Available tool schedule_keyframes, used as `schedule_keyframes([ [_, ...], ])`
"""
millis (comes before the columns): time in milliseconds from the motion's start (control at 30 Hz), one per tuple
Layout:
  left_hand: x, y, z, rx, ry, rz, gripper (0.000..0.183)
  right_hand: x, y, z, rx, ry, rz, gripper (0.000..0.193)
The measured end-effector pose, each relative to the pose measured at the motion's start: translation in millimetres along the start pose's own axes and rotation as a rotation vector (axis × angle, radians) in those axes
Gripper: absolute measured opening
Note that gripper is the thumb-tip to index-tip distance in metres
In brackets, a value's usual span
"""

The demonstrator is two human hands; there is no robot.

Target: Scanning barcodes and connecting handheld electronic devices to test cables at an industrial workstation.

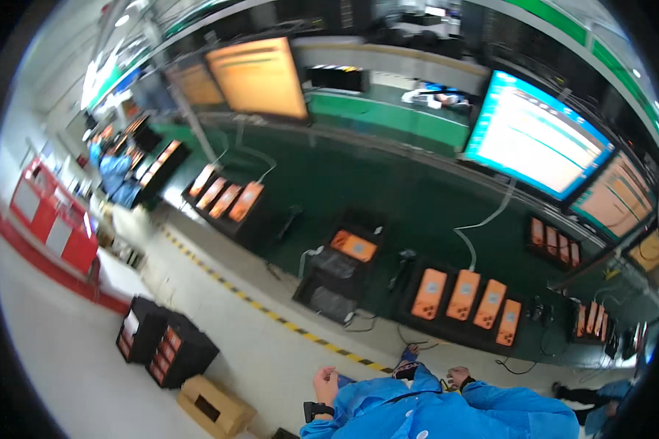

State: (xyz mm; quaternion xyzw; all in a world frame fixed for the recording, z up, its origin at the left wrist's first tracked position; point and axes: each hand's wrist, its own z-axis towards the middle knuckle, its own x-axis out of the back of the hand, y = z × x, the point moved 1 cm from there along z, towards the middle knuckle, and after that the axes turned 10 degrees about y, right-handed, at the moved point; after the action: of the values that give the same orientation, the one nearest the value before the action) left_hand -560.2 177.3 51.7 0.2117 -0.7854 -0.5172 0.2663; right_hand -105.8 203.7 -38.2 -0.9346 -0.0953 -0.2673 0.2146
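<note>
Both of my hands hang low in front of my blue jacket [432, 413], apart from each other and from the bench. My left hand [326, 384], with a black watch [318, 411] at its wrist, has its fingers curled in, and no object shows in it. Loosely bent, the fingers of my right hand [458, 377] are a little apart and hold nothing that I can see. Beyond the right hand, a black tray [410, 311] on the bench holds several orange phone-like devices [463, 294]. Another orange device [354, 246] lies in a black tray further left.
The long dark green bench [307, 190] carries bright monitors [538, 135], cables and more device trays [227, 201]. Stacked black trays [172, 347] and a cardboard box [216, 406] stand on the floor at left, near a red cart [55, 216]. Other people [113, 172] are at far left and lower right.
</note>
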Motion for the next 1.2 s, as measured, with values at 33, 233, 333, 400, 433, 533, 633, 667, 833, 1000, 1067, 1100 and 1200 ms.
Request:
schedule_keyframes([
  [33, 23.6, -9.9, -2.6, 0.035, 0.029, -0.064, 0.013, -13.0, -0.5, -6.2, 0.019, -0.021, -0.047, 0.023],
  [233, 136.3, -59.5, 10.2, 0.215, 0.229, -0.003, 0.018, -110.8, -30.2, -28.4, 0.681, -0.020, -0.536, 0.031],
  [333, 166.8, -60.2, 23.5, 0.277, 0.277, -0.023, 0.019, -150.1, -89.5, -46.5, 0.643, -0.059, -0.549, 0.033],
  [400, 181.1, -53.8, 34.9, 0.255, 0.298, -0.050, 0.019, -176.9, -134.5, -66.7, 0.561, -0.124, -0.615, 0.033],
  [433, 187.8, -50.0, 42.1, 0.191, 0.290, -0.089, 0.020, -190.6, -159.7, -76.9, 0.593, -0.157, -0.616, 0.033],
  [533, 208.0, -52.1, 64.3, 0.257, 0.300, -0.151, 0.020, -246.7, -211.4, -107.9, 0.618, -0.134, -1.088, 0.040],
  [633, 227.9, -82.9, 93.9, 0.384, 0.352, -0.190, 0.017, -319.0, -249.0, -126.2, 0.889, -0.084, -0.932, 0.042],
  [667, 235.7, -99.4, 101.7, 0.414, 0.383, -0.201, 0.017, -348.6, -261.9, -129.1, 0.904, -0.218, -0.895, 0.041],
  [833, 297.7, -177.0, 122.0, 0.787, 0.384, -0.267, 0.020, -478.5, -330.6, -163.7, 0.922, -0.482, -0.617, 0.042],
  [1000, 351.8, -166.9, 181.8, 0.894, 0.566, -0.305, 0.023, -532.2, -423.7, -224.6, 0.820, -0.603, -0.327, 0.052],
  [1067, 373.4, -150.7, 218.0, 0.865, 0.599, -0.308, 0.025, -553.9, -467.4, -242.6, 0.854, -0.578, -0.339, 0.051],
  [1100, 382.1, -142.6, 236.9, 0.842, 0.600, -0.301, 0.026, -562.2, -486.6, -249.5, 0.827, -0.595, -0.271, 0.049],
  [1200, 400.9, -109.3, 310.4, 0.718, 0.553, -0.283, 0.028, -572.6, -546.8, -269.8, 1.069, -0.554, -0.110, 0.041],
])
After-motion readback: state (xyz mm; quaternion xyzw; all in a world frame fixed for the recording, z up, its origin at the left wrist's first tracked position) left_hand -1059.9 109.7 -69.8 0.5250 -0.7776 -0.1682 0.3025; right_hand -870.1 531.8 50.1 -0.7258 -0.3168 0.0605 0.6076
